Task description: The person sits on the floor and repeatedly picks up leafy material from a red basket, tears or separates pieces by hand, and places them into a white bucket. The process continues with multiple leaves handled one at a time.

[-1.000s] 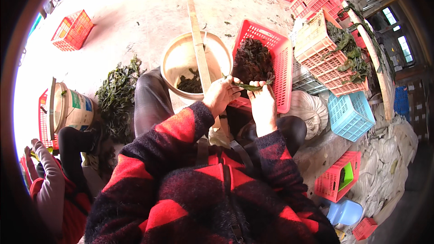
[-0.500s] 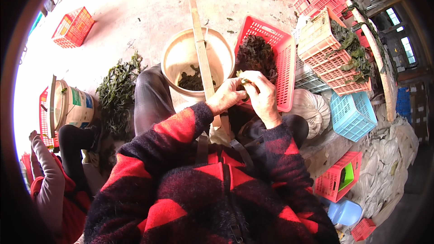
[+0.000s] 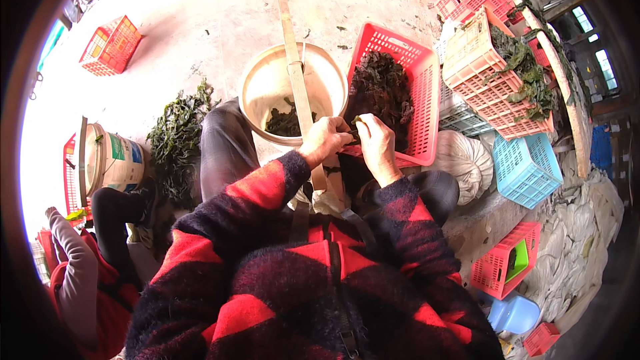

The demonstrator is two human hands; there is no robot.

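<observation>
My left hand (image 3: pixel 325 139) and my right hand (image 3: pixel 378 148) meet in front of me, fingers pinched on a small piece of dark green seaweed (image 3: pixel 357 122). Just beyond my left hand stands a round whitish bucket (image 3: pixel 327 70) with some seaweed (image 3: pixel 283 122) in its bottom. A wooden slat (image 3: pixel 295 70) lies across the bucket's mouth and runs back toward my lap. Past my right hand is a red plastic crate (image 3: pixel 425 93) holding a heap of dark seaweed (image 3: pixel 381 87). What the fingertips do exactly is partly hidden.
Loose seaweed (image 3: pixel 179 137) lies on the floor at left. Nearby are another bucket (image 3: pixel 120 163) and a co-worker's sleeve (image 3: pixel 79 260). To the right stand an orange crate (image 3: pixel 473 67), a blue crate (image 3: pixel 527 170) and a white sack (image 3: pixel 465 167). A red crate (image 3: pixel 110 47) sits far left.
My right hand has come down and slightly left, turning over the seaweed piece. My left hand has shifted slightly, its fingers now pointing at the piece. The co-worker's hand at left has lowered slightly.
</observation>
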